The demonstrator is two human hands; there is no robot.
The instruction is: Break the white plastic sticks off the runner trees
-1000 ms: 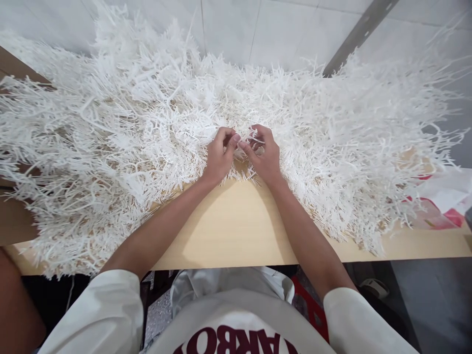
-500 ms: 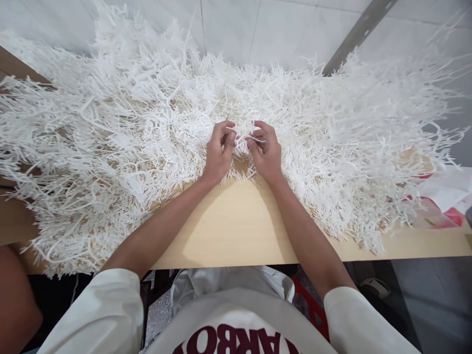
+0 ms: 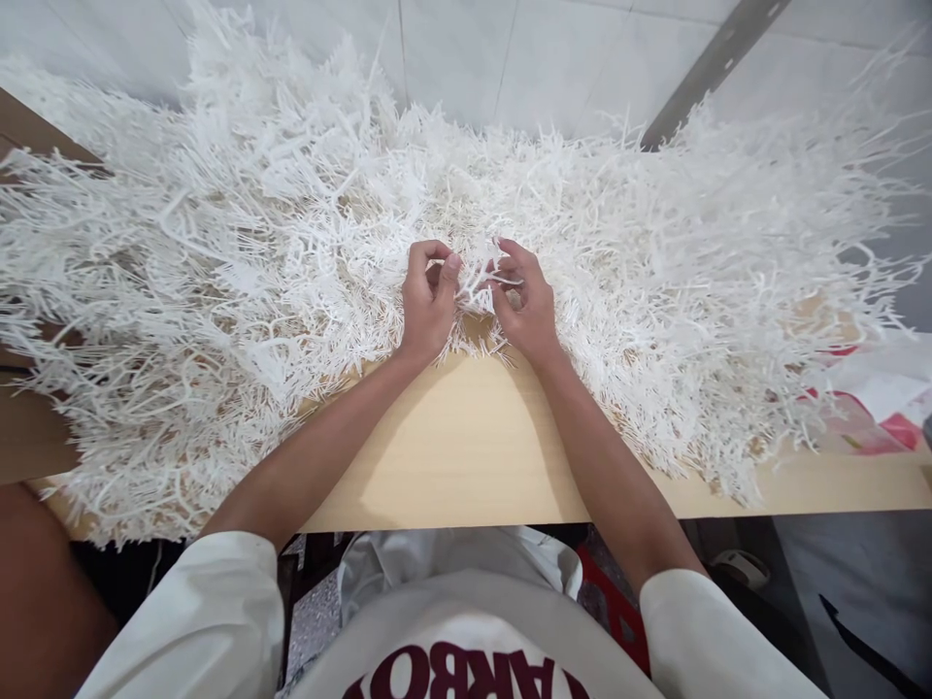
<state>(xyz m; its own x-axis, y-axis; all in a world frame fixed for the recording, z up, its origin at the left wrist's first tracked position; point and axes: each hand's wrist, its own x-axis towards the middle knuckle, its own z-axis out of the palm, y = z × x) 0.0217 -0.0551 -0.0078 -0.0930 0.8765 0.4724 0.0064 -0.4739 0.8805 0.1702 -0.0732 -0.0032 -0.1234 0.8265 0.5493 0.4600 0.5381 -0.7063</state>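
Observation:
A white branched plastic-looking sprig spans the gap between my two hands, over the near edge of a heap of similar white sprigs. My right hand has its fingers curled around the right end of the sprig, with thin tips showing at the thumb. On the other side, my left hand is closed in a pinch, thumb against the index finger, close to the sprig's left end. Whatever lies inside that pinch is hidden by the fingers.
Bare light wood tabletop shows between my forearms. Brown cardboard stands at the left edge. Pink and white plastic packaging lies at the right. A tiled wall rises behind the heap, with a grey metal bar.
My left hand has shifted slightly left, and the gap between the hands has widened, exposing more of the sprig. My right hand stays almost in place.

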